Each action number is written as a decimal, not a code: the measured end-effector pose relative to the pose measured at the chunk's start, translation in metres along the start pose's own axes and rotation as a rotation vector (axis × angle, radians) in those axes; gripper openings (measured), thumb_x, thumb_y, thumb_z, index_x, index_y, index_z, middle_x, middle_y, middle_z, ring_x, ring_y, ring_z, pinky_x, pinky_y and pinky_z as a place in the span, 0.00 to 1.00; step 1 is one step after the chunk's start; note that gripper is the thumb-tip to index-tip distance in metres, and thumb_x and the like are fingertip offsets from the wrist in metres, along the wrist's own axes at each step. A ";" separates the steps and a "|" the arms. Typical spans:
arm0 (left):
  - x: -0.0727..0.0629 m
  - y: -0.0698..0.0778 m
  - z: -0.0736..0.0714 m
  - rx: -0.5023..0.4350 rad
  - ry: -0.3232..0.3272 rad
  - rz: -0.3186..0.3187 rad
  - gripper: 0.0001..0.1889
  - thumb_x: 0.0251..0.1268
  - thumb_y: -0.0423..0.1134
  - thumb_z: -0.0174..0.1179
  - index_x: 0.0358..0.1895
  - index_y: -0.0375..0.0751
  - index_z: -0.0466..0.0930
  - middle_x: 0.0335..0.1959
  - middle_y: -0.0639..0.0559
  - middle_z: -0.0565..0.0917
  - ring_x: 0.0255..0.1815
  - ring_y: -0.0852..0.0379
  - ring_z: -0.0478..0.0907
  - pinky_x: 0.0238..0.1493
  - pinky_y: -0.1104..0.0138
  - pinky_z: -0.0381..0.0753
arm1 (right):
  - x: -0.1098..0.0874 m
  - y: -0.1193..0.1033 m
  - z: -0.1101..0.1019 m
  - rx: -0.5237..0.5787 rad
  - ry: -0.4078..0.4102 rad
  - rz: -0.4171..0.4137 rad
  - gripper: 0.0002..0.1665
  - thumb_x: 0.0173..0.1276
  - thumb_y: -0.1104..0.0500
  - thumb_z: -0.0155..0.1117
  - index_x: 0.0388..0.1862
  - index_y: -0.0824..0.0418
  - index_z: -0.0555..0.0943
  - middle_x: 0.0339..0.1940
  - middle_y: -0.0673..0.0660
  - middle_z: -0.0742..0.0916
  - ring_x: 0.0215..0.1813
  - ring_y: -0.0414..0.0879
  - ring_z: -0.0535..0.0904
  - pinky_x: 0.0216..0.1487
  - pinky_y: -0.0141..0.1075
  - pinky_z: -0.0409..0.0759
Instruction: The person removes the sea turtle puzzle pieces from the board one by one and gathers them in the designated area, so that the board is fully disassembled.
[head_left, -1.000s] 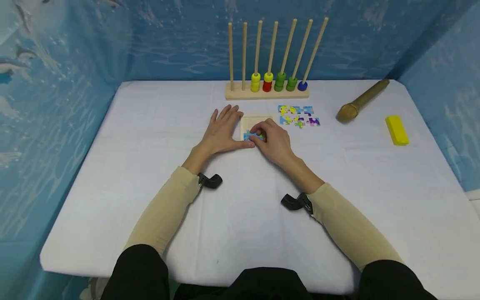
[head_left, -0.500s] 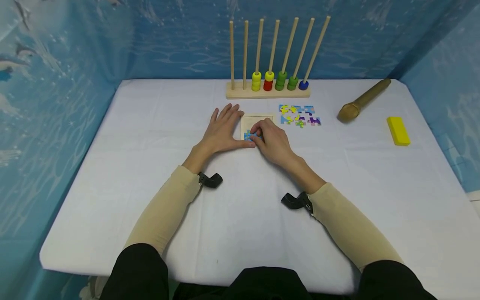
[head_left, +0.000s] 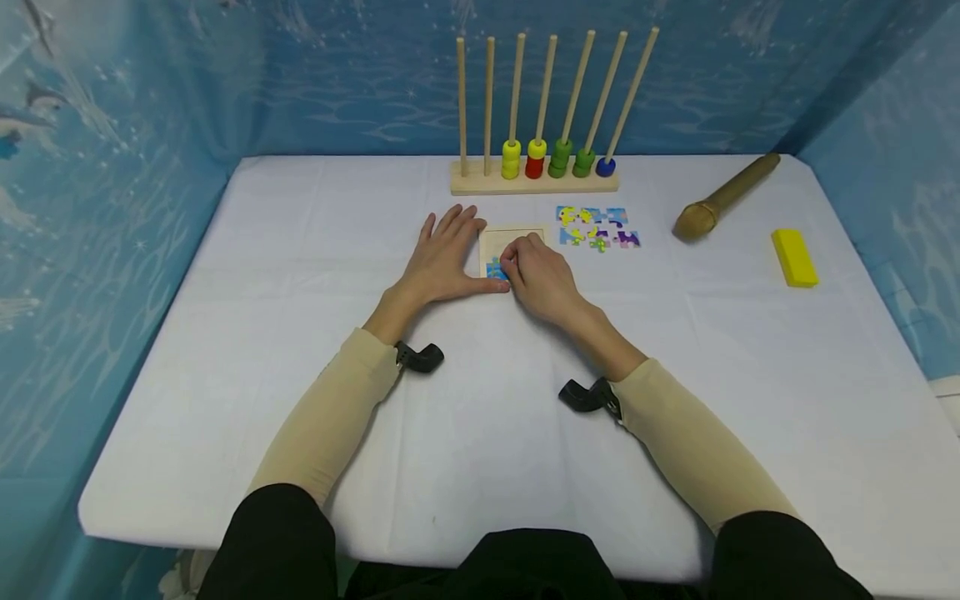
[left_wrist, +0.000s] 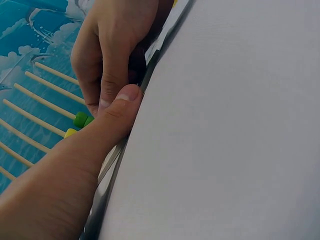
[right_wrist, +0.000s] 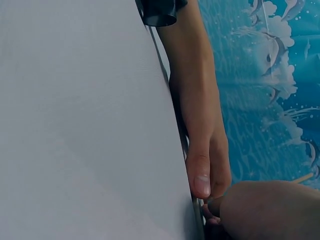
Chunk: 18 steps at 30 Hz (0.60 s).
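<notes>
In the head view, a small wooden puzzle tray (head_left: 512, 228) lies on the table between the two hands. Blue puzzle pieces (head_left: 493, 269) show in its near left corner. My left hand (head_left: 442, 262) lies spread along the tray's left side, its thumb stretched across the near edge. Over the tray's near right part, my right hand (head_left: 543, 277) has curled fingers, thumb and index fingertips together at the puzzle pieces; its palm hides that corner. The left wrist view shows the left thumb (left_wrist: 122, 102) right at the right hand's fingertips. Several loose puzzle pieces (head_left: 597, 227) lie just right of the tray.
Behind the tray stands a wooden peg rack (head_left: 534, 185) with coloured beads on some rods. A brown, round-headed stick-like object (head_left: 723, 200) lies at the back right, near a yellow block (head_left: 795, 258). A white cloth covers the table (head_left: 480, 450).
The right hand's fingers have drawn closer together and shifted slightly left over the tray, covering more of the pieces. The left hand stays in place against the tray.
</notes>
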<state>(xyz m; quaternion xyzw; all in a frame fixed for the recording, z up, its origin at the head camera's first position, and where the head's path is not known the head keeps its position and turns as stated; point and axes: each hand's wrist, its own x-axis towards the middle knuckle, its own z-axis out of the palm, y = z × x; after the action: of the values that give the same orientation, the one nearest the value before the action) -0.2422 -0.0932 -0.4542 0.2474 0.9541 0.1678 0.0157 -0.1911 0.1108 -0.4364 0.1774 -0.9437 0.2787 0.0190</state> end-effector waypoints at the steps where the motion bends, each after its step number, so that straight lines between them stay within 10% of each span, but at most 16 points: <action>1: 0.000 0.000 0.000 -0.002 0.001 0.000 0.60 0.49 0.82 0.67 0.80 0.49 0.61 0.88 0.50 0.53 0.89 0.48 0.41 0.86 0.43 0.33 | 0.000 0.000 0.000 0.001 -0.008 0.005 0.12 0.84 0.60 0.54 0.52 0.67 0.80 0.44 0.62 0.80 0.43 0.55 0.76 0.44 0.48 0.76; 18: 0.000 -0.001 0.000 -0.013 0.001 0.004 0.60 0.49 0.82 0.66 0.81 0.49 0.61 0.88 0.50 0.52 0.90 0.49 0.40 0.86 0.44 0.32 | -0.001 0.005 -0.001 0.083 0.006 -0.032 0.10 0.82 0.61 0.58 0.52 0.68 0.80 0.43 0.61 0.78 0.43 0.52 0.74 0.45 0.43 0.71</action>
<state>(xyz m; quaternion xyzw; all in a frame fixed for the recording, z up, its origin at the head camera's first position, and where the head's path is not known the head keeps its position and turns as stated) -0.2423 -0.0942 -0.4550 0.2490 0.9525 0.1743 0.0168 -0.1920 0.1154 -0.4384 0.1924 -0.9282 0.3178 0.0189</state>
